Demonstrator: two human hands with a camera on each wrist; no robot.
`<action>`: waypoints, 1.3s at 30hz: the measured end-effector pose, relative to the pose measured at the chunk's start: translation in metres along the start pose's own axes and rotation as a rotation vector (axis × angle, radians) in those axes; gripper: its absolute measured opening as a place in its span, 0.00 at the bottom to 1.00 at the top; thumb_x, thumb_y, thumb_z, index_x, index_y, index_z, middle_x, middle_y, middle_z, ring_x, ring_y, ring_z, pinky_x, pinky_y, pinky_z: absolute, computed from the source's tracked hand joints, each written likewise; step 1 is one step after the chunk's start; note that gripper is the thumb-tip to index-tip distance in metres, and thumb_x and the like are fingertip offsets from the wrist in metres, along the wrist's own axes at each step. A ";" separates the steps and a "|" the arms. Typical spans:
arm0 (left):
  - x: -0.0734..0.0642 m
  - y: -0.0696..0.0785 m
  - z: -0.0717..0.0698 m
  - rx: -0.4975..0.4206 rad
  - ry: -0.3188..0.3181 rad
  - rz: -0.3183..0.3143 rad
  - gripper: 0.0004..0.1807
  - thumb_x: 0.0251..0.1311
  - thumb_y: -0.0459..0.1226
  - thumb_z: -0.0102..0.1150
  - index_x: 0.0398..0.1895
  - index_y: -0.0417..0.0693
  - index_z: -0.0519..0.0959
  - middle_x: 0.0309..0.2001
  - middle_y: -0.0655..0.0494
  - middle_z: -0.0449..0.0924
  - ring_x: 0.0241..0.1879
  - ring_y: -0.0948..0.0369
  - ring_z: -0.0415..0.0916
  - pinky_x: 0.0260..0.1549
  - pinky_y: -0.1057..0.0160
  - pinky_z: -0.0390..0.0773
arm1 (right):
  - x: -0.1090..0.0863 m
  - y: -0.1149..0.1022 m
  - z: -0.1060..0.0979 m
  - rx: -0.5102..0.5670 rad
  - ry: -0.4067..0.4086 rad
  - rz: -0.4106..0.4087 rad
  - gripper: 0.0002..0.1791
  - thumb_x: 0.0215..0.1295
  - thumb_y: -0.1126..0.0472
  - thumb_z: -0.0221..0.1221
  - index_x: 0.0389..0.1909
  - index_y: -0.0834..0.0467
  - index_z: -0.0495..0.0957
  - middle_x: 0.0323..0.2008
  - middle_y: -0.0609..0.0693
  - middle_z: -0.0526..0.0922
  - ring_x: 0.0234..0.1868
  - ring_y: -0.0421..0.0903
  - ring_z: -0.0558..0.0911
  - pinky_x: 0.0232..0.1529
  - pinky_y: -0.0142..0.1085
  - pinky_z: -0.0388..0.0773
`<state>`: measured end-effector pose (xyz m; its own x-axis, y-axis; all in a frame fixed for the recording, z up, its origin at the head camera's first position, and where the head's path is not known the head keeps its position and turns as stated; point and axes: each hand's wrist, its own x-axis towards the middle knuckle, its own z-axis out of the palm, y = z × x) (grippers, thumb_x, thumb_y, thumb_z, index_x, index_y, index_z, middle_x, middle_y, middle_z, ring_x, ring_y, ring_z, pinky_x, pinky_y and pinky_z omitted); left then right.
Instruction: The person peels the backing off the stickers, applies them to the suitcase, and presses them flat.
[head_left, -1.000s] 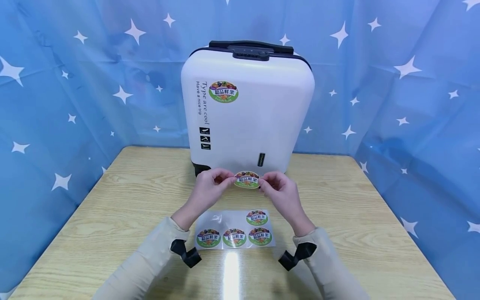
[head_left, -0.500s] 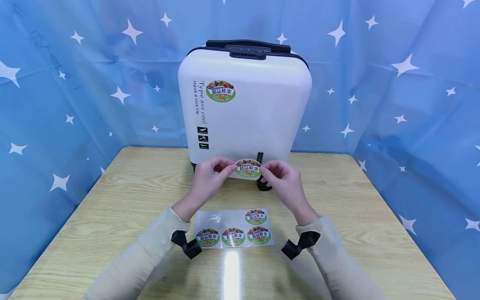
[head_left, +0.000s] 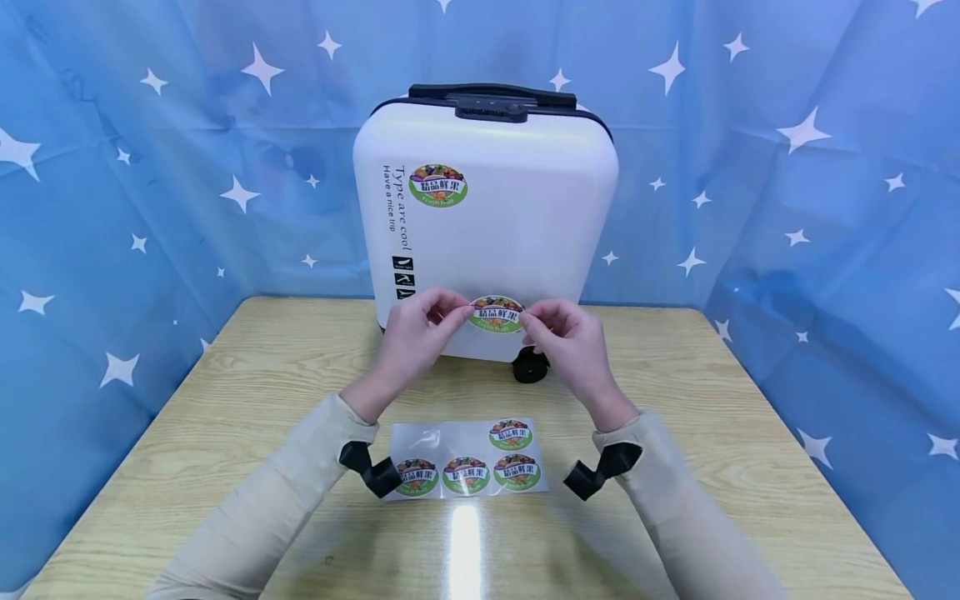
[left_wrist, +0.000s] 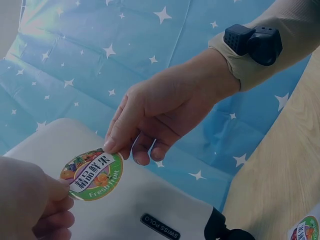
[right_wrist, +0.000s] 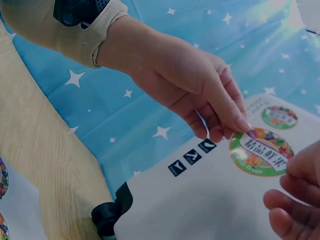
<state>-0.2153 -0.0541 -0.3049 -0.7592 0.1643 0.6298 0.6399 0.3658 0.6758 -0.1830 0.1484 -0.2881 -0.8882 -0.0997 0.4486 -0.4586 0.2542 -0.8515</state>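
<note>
An oval fruit sticker point(head_left: 496, 315) with green edging and printed characters is stretched between both hands, in front of the lower part of a white suitcase point(head_left: 495, 225). My left hand point(head_left: 422, 333) pinches its left end between thumb and forefinger. At the other end, the thumb and forefinger of my right hand point(head_left: 567, 346) grip the edge. Both wrist views show the sticker point(left_wrist: 92, 175) held flat, its printed face outward. A matching sticker point(head_left: 438, 185) is stuck on the suitcase's upper left, beside the printed lettering.
A sticker sheet point(head_left: 442, 435) with several oval stickers lies on the wooden table point(head_left: 675, 467), between the forearms. The suitcase stands upright at the back, a black wheel point(head_left: 531, 365) showing at its base. Blue curtain point(head_left: 150, 208) with white stars surrounds the table.
Both hands have risen with the sticker, from near the suitcase's bottom edge to over its lower front. The suitcase's wheel has come into sight beneath them. The sheet stays in place.
</note>
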 end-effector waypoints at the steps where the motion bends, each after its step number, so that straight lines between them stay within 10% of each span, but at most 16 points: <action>1: 0.002 0.001 -0.001 -0.002 -0.002 -0.001 0.04 0.59 0.35 0.61 0.32 0.43 0.80 0.28 0.57 0.80 0.27 0.63 0.72 0.29 0.66 0.74 | 0.001 -0.001 0.000 0.000 0.000 -0.002 0.07 0.65 0.67 0.56 0.36 0.69 0.76 0.28 0.63 0.78 0.28 0.52 0.78 0.27 0.32 0.76; 9: 0.008 0.008 -0.007 0.004 -0.021 -0.006 0.05 0.59 0.36 0.61 0.33 0.43 0.80 0.30 0.56 0.80 0.30 0.63 0.73 0.34 0.64 0.74 | 0.007 -0.007 -0.002 -0.020 -0.011 -0.019 0.08 0.65 0.66 0.55 0.36 0.69 0.76 0.28 0.66 0.78 0.25 0.40 0.77 0.27 0.33 0.76; 39: 0.051 0.022 -0.028 0.075 -0.016 0.055 0.07 0.59 0.36 0.61 0.34 0.39 0.80 0.30 0.52 0.80 0.28 0.61 0.72 0.29 0.66 0.72 | 0.047 -0.013 -0.006 -0.071 0.008 -0.149 0.08 0.64 0.63 0.57 0.35 0.66 0.76 0.25 0.53 0.79 0.24 0.46 0.79 0.25 0.32 0.75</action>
<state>-0.2364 -0.0633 -0.2470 -0.7255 0.2005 0.6584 0.6703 0.4231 0.6097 -0.2187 0.1466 -0.2540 -0.8098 -0.1344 0.5711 -0.5822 0.3046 -0.7539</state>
